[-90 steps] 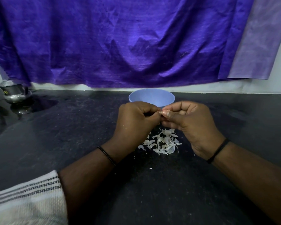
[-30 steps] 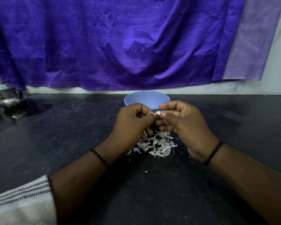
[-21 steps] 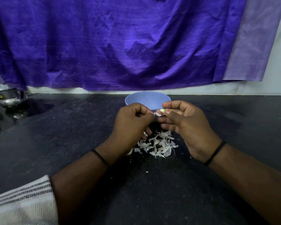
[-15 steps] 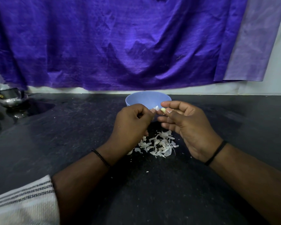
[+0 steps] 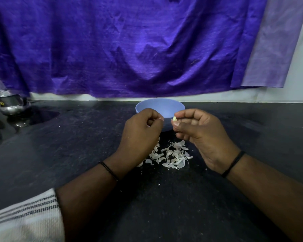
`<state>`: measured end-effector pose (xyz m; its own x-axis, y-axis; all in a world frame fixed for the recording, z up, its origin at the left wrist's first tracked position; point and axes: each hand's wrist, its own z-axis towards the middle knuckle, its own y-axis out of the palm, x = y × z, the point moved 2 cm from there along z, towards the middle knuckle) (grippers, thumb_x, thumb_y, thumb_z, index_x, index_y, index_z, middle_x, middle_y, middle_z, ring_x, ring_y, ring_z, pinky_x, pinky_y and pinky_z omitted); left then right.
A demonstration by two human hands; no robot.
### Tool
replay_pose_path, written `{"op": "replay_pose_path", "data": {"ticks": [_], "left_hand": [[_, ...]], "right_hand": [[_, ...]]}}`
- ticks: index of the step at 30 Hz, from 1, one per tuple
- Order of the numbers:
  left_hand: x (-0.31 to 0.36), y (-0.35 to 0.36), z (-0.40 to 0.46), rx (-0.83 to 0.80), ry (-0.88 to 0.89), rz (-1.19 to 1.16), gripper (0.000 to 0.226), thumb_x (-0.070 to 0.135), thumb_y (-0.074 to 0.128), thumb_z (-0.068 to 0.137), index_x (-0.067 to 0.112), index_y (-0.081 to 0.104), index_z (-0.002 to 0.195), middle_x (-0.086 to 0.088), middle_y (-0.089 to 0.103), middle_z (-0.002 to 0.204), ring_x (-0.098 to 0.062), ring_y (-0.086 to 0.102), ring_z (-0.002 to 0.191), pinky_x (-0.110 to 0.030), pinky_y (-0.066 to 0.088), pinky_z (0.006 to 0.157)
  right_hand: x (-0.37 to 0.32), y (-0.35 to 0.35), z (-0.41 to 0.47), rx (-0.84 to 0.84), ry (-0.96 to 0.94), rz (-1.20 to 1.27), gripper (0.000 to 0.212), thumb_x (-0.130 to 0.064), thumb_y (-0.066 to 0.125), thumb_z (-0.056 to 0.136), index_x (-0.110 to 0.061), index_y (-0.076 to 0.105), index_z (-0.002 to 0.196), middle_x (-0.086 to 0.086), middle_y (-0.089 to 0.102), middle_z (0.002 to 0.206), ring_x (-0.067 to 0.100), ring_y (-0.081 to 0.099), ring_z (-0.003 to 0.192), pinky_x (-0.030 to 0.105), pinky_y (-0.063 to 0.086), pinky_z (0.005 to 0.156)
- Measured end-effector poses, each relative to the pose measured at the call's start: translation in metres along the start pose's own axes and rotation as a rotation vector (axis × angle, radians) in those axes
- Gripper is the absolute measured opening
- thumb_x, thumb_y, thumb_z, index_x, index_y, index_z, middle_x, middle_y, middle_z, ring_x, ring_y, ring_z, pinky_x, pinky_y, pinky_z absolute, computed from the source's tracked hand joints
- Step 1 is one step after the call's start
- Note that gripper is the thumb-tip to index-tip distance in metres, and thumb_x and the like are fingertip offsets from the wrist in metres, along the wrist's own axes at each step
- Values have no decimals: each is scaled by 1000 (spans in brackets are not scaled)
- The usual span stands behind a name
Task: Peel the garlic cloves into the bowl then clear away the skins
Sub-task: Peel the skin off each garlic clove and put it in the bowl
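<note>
A pale garlic clove (image 5: 174, 118) sits pinched between the thumb and fingertips of my right hand (image 5: 201, 135), just in front of the blue bowl (image 5: 159, 109). My left hand (image 5: 141, 133) hovers a short gap to the left of the clove with its fingers curled; whether a bit of skin is between its fingertips I cannot tell. Below both hands a pile of white garlic skins (image 5: 171, 155) lies on the black counter (image 5: 77, 147). A whitish piece (image 5: 140, 165) peeks out from under my left wrist. The bowl's inside is hidden from here.
A steel pot (image 5: 10, 104) stands at the far left of the counter beside a wet patch. Purple cloth (image 5: 129, 46) hangs on the wall behind the bowl. Small skin crumbs dot the counter near the pile.
My hands have drawn apart: the left has pulled away to the left of the clove, which stays in the right hand's pinch. The skins pile and bowl have not moved.
</note>
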<state>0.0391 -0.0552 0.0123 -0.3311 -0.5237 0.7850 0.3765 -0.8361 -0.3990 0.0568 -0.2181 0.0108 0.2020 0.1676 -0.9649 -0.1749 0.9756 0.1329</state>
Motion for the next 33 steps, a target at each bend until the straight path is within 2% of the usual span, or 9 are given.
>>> {"op": "replay_pose_path", "data": {"ticks": [5, 10, 13, 16, 20, 23, 27, 30, 33], "left_hand": [[-2, 0, 1, 10, -27, -68, 13, 19, 60, 97, 18, 69, 88, 1, 67, 71, -13, 63, 50, -21, 43, 46], [-6, -2, 5, 50, -45, 46, 21, 20, 62, 94, 18, 68, 74, 2, 64, 59, -16, 62, 55, -32, 53, 58], [-9, -5, 6, 41, -43, 134, 29, 23, 65, 91, 14, 64, 63, 3, 62, 56, -16, 63, 57, -38, 56, 64], [-11, -5, 7, -11, -72, 184, 30, 30, 73, 85, 14, 64, 61, 4, 64, 57, -14, 63, 58, -38, 57, 66], [-13, -4, 9, -9, -92, 237, 20, 28, 81, 74, 26, 62, 70, 3, 67, 78, -15, 65, 69, -40, 57, 67], [-13, -5, 10, -6, -69, 271, 16, 17, 72, 78, 30, 63, 74, 2, 64, 89, -15, 63, 76, -35, 55, 71], [-12, -3, 9, 7, -25, 283, 21, 20, 63, 86, 18, 64, 65, 2, 64, 80, -14, 61, 76, -35, 52, 71], [-12, -4, 11, 24, -38, 256, 24, 21, 59, 87, 15, 63, 64, 0, 63, 79, -15, 61, 74, -38, 52, 69], [-9, -6, 11, 26, -51, 227, 29, 20, 52, 88, 7, 61, 63, -7, 62, 72, -22, 61, 68, -46, 52, 64]], "right_hand": [[2, -1, 1, -8, -15, -21, 15, -1, 74, 83, -10, 75, 96, 4, 75, 87, 11, 66, 76, 25, 54, 66], [2, -3, 3, 8, -38, -32, 13, -2, 72, 86, -10, 76, 94, 4, 75, 85, 12, 65, 77, 22, 55, 64], [0, -3, 2, 28, -98, -141, 13, -1, 73, 84, -9, 74, 93, 15, 75, 88, 12, 65, 72, 19, 54, 62], [-6, 1, 8, 92, -178, -252, 13, -3, 78, 81, -10, 73, 91, 13, 74, 81, 6, 61, 64, 15, 49, 57], [-18, 5, 34, 139, -251, -297, 14, -5, 81, 77, -14, 73, 83, 1, 72, 70, 4, 63, 61, 19, 51, 63], [-21, 10, 57, 156, -313, -486, 12, -12, 82, 77, -21, 74, 74, -2, 75, 74, 13, 70, 73, 30, 57, 76], [-20, 19, 80, 129, -340, -733, 9, -18, 75, 83, -18, 77, 75, -14, 72, 75, 0, 64, 68, 9, 45, 62], [-23, 18, 88, 149, -355, -744, 11, -18, 69, 90, -15, 78, 83, -14, 71, 80, -6, 62, 71, 5, 43, 66], [-33, 15, 77, 152, -338, -602, 22, -7, 60, 89, -23, 75, 85, -11, 73, 85, 0, 66, 81, 18, 51, 76]]}}
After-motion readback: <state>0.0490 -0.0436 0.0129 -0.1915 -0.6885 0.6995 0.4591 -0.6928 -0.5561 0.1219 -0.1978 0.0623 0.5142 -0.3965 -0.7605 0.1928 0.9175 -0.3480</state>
